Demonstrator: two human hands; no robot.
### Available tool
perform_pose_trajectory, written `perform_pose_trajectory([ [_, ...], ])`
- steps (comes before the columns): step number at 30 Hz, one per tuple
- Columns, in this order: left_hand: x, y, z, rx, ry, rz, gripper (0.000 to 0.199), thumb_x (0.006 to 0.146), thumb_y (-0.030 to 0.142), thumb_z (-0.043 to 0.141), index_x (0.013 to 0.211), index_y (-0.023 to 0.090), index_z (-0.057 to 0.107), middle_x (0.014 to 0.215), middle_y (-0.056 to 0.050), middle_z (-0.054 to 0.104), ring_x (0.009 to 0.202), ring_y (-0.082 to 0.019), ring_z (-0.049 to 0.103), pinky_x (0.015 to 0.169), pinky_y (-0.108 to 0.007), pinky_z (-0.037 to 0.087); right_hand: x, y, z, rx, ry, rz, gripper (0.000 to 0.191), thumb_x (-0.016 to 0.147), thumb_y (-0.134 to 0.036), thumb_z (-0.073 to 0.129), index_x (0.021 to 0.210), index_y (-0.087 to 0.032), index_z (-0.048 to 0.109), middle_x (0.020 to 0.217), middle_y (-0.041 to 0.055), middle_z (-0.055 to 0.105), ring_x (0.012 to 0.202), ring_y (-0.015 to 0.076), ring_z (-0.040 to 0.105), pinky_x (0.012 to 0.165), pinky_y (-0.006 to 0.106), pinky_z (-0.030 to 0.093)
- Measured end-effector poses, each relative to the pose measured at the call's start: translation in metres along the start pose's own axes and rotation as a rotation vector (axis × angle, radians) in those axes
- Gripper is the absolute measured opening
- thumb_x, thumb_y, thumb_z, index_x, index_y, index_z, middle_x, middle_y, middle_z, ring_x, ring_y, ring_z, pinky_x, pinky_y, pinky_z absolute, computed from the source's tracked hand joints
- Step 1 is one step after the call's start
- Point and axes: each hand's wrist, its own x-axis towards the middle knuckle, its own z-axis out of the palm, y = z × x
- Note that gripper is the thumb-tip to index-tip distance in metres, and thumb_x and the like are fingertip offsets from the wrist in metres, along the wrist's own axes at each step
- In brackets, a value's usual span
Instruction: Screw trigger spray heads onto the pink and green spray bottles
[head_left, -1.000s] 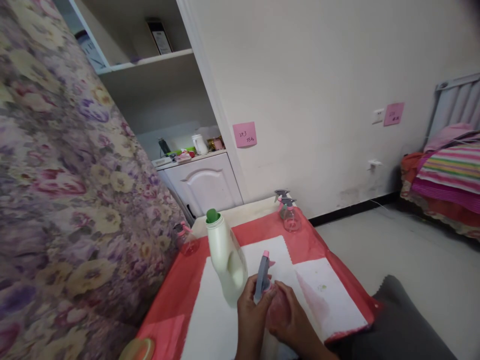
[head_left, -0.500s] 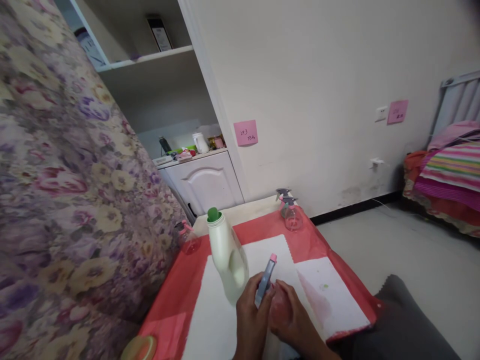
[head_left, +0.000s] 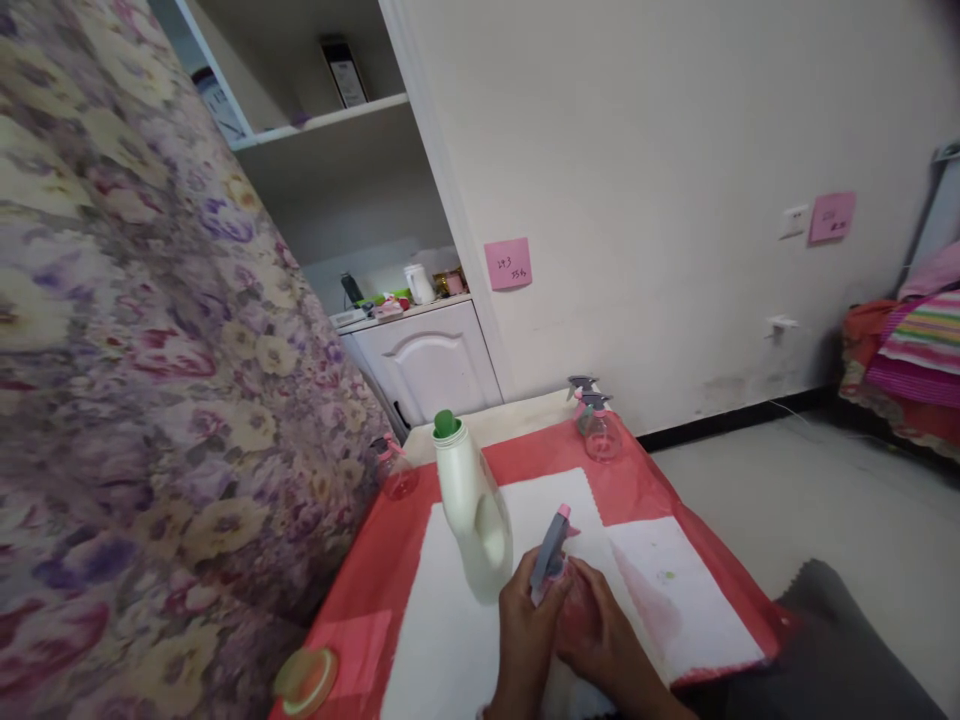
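Near the bottom centre, my left hand (head_left: 525, 610) is closed around the neck area of a grey spray head (head_left: 552, 545) with a pink nozzle tip. My right hand (head_left: 606, 640) wraps round the clear, reddish-looking spray bottle body (head_left: 577, 610) just beneath that head. Fingers hide the joint between head and bottle. To the left of my hands a large pale green jug (head_left: 472, 520) with a green piece in its mouth stands upright on a white sheet (head_left: 431, 620). The sheet lies on the red-covered table (head_left: 360, 570).
More spray bottles (head_left: 602, 435) stand at the table's back right, and another (head_left: 397, 470) at the back left. A round yellowish lid (head_left: 307, 680) lies front left. At right is a stained white paper (head_left: 690, 590). A floral curtain (head_left: 150, 400) borders the left side.
The view has swung slightly left, so things appear further right. The trigger head in my hands has turned, and its pink-tipped nozzle and trigger show more from the side.
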Motion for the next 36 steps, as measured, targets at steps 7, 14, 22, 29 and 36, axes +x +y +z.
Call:
perform_pose_trajectory([
  [7,0.003,-0.01,-0.006,0.028,-0.007,0.033,0.03,0.077,0.038,0.07,0.104,0.025,0.073,0.102,-0.005,0.077,0.099,-0.025,0.068,0.091,-0.034,0.053,0.0,-0.004,-0.002,0.088,-0.029,0.053,0.092,0.066,-0.042,0.079,0.143,-0.022,0.034,0.15,0.0152,0.043,0.14,0.0329,0.038,0.117,0.052,0.03],
  [14,0.002,-0.02,-0.004,0.003,0.006,0.046,0.035,0.078,0.037,0.069,0.111,0.026,0.072,0.11,-0.006,0.076,0.105,-0.027,0.068,0.094,-0.036,0.054,0.014,-0.037,-0.024,0.036,0.008,-0.034,0.042,0.089,-0.045,0.056,0.127,-0.027,0.056,0.131,0.0095,0.059,0.126,0.0275,0.053,0.108,0.043,0.043],
  [22,0.002,-0.033,-0.005,0.036,-0.006,0.096,0.044,0.083,0.04,0.061,0.124,0.023,0.065,0.124,-0.008,0.07,0.115,-0.027,0.065,0.099,-0.037,0.053,0.039,-0.079,-0.012,0.083,0.049,-0.056,0.024,0.084,-0.033,0.063,0.107,-0.025,0.067,0.112,0.0082,0.063,0.113,0.0258,0.059,0.098,0.038,0.051],
  [29,-0.003,-0.041,-0.005,0.146,-0.019,0.14,0.048,0.089,0.038,0.054,0.135,0.024,0.056,0.134,-0.009,0.064,0.12,-0.026,0.061,0.108,-0.041,0.045,0.041,-0.076,-0.004,0.016,0.084,0.003,0.021,0.077,-0.02,0.065,0.097,-0.024,0.068,0.105,0.0071,0.064,0.107,0.0271,0.059,0.096,0.042,0.049],
  [36,-0.007,-0.045,-0.028,0.122,-0.016,0.112,0.047,0.087,0.047,0.055,0.128,0.025,0.061,0.139,-0.01,0.057,0.132,-0.029,0.049,0.116,-0.048,0.034,0.049,-0.082,-0.018,0.034,-0.173,-0.109,0.021,0.092,-0.028,0.055,0.111,-0.027,0.062,0.114,0.0064,0.061,0.111,0.024,0.055,0.1,0.04,0.045],
])
